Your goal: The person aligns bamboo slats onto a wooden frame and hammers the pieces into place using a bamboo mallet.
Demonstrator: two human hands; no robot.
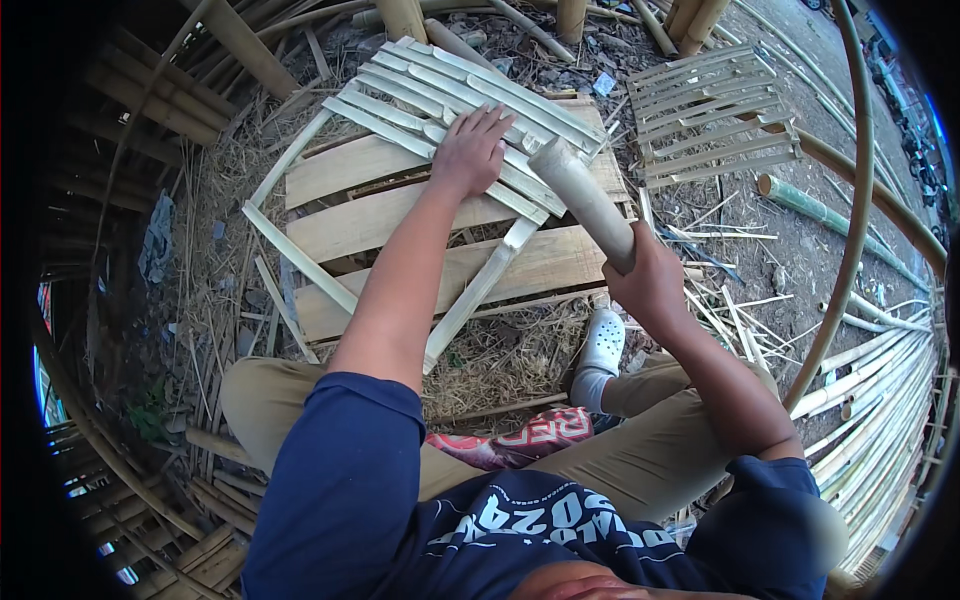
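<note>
My left hand (473,152) lies with its fingers stretched out on a panel of pale split-bamboo slats (410,85). The slats sit side by side, and two longer bamboo strips of its frame reach toward me. Wrapped in my right hand (648,278) is a short, thick bamboo stick (583,200), its blunt far end above the panel's right side. From this view I cannot tell whether that end touches the slats. Beneath the panel is a low platform of wooden boards (365,215) with gaps between them.
A second slatted bamboo panel (712,112) lies at the far right. Beside it are a green bamboo pole (815,207) and a stack of pale poles (880,430). Dry shavings (510,355) litter the ground before me. A white clog (604,342) is near the boards.
</note>
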